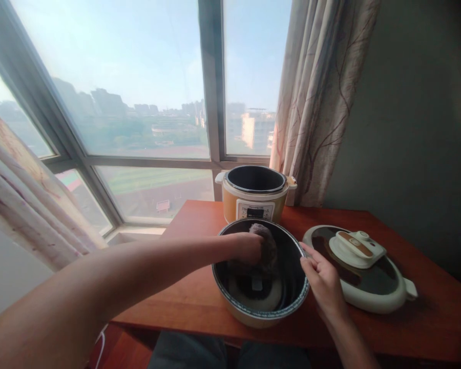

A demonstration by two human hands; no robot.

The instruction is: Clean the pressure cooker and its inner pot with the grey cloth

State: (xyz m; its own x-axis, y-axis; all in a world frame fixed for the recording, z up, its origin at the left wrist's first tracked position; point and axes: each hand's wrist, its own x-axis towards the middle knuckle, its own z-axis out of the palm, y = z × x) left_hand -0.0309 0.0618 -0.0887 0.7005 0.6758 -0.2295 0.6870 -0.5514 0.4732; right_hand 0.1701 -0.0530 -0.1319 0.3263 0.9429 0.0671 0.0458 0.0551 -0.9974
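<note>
Tilted toward me at the table's front is a dark-lined inner pot (282,302) with a pale outside. My left hand (249,248) reaches inside it, closed on a greyish cloth (262,230) pressed against the far inner wall. Part of the cloth is hidden behind my fingers. At the right rim, my right hand (322,274) grips the pot's edge, thumb on the near side. Just behind the pot stands the electric pressure cooker body (232,202), yellow and white with a small control panel and a dark opening.
On the right of the reddish-brown table (430,328) lies the cooker's lid (376,297), cream-rimmed with a handle on top. A window (138,77) with curtains (318,92) rises behind the table. A white cable (101,348) hangs at the lower left.
</note>
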